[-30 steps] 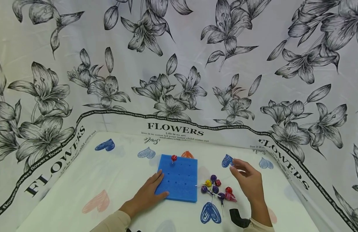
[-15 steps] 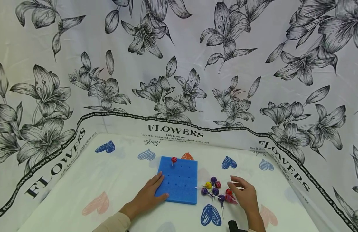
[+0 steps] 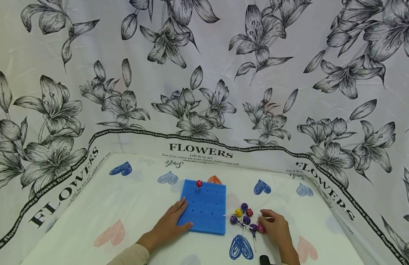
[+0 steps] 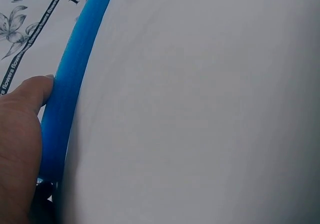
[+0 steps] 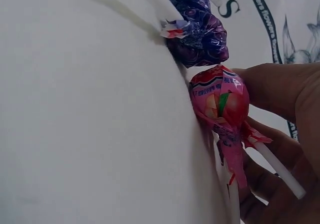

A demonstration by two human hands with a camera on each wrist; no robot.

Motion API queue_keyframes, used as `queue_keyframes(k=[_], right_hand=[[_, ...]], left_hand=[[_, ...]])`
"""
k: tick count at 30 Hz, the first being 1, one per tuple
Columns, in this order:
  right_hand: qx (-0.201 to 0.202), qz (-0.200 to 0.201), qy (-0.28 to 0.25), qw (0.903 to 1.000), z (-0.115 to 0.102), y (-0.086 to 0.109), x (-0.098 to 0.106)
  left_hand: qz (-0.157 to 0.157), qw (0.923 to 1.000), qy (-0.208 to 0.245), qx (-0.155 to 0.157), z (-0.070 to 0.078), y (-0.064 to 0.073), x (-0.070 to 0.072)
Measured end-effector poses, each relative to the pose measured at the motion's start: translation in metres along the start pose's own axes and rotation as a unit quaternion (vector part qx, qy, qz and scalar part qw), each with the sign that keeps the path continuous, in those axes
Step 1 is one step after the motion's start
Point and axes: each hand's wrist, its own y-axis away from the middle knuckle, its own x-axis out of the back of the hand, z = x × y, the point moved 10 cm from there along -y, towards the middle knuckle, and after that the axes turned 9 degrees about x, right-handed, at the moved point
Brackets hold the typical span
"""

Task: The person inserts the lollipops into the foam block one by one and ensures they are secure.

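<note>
right hand (image 3: 275,228): fingers bent at a pink lollipop (image 5: 220,101), located at nine o'clock from the hand in the head view; a clamp on it, or on the lollipop behind it, cannot be told. purple lollipops (image 3: 246,220) and a yellow lollipop (image 3: 238,212) lie between nine and ten o'clock, loosely piled. left hand (image 3: 171,222): fingers extended, thumb apart, resting on the blue foam block (image 3: 207,224) at its eight o'clock edge. a red lollipop (image 3: 199,183) stands in the block, between eleven and twelve o'clock.
</note>
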Motion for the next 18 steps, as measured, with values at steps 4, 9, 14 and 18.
queue_keyframes(k=[4,9,14,18], right_hand=[[0.012,-0.010,0.009,0.9998,-0.004,-0.001,-0.002],[0.018,-0.005,0.025,0.9995,-0.009,-0.001,0.002],[0.014,0.025,0.013,0.9995,-0.014,-0.001,0.019],[0.018,0.077,-0.008,0.9968,-0.024,-0.002,0.039]], left_hand=[[0.001,1.0000,0.002,-0.003,0.001,0.000,0.000],[-0.002,1.0000,0.004,-0.001,0.002,0.001,0.000],[-0.005,1.0000,0.000,0.001,0.002,0.002,0.000],[-0.002,1.0000,-0.006,0.002,0.002,0.001,0.002]])
